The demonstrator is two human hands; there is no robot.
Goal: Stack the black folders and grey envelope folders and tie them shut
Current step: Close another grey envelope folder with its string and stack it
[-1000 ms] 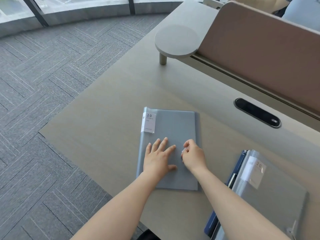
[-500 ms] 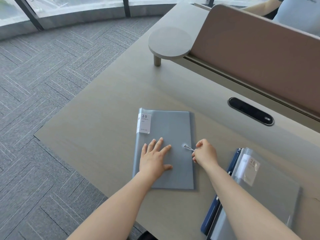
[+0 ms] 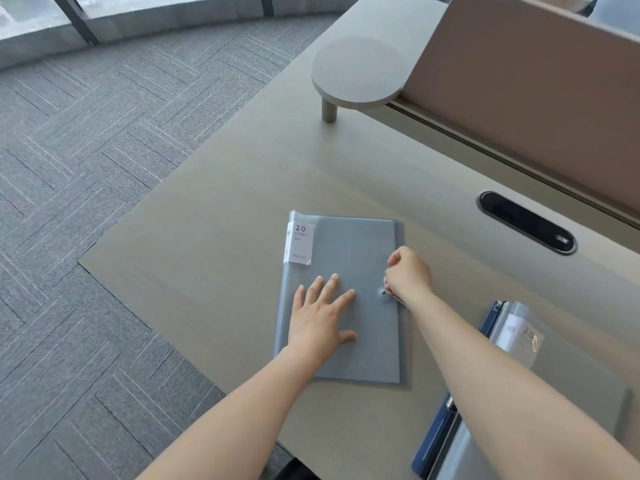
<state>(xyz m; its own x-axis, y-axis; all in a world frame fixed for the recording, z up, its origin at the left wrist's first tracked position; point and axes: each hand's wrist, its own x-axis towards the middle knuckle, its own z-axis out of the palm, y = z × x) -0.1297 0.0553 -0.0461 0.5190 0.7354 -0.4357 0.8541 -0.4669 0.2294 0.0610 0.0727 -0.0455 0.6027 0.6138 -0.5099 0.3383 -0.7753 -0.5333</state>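
We are partway through, by our reading. In the middle of the frame a grey envelope folder (image 3: pixel 360 299) lies flat on the surface (image 3: pixel 214 244), with a white label reading "20 pockets" near its upper left corner. It appears to rest on at least one more folder, since a second edge peeks out along its right and lower sides, so some stacking looks done here.

Our left hand (image 3: pixel 320 318) lies flat and spread wide on the cover, pinning it down and grasping nothing. Our right hand (image 3: pixel 408 273) is curled narrow just right of centre, fingertips pinched on a thin pale string (image 3: pixel 393 295) that runs to the small round button (image 3: pixel 383 292) on the folder's flap. We judge this to be the tying step for this folder: the string reaches the button, but we cannot tell how many turns, if any, are wound on.

At the lower right of the frame, partly hidden under our right forearm, a second pile (image 3: pixel 512 344) waits: another translucent grey folder with a similar label lying over a dark blue-black folder (image 3: pixel 438 434). These sit well apart from the centre folder, so as we judge it they are yet to be brought over, stacked and tied. Whether more folders lie outside the frame, we cannot say.
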